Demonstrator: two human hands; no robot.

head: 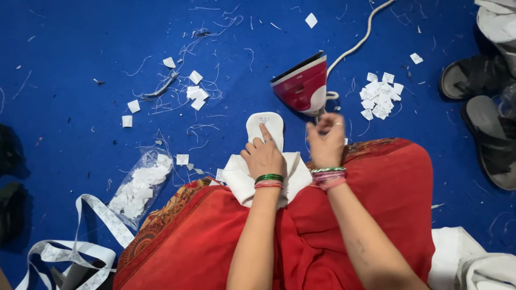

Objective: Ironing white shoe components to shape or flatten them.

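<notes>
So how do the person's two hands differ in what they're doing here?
The left hand lies flat, its forefinger pressing the white fabric piece; the right hand is raised and blurred near the red iron, fingers curled, apparently holding nothing. The left wrist wears green and red bangles, the right paler ones. Both reach over the red cloth.

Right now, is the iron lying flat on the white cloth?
No, the red iron stands on the blue floor, beyond the white cloth.

One head-worn camera looked almost straight down from close above the seated person's lap, taking in the blue floor (80,43) ahead; no second view shared the scene.
</notes>
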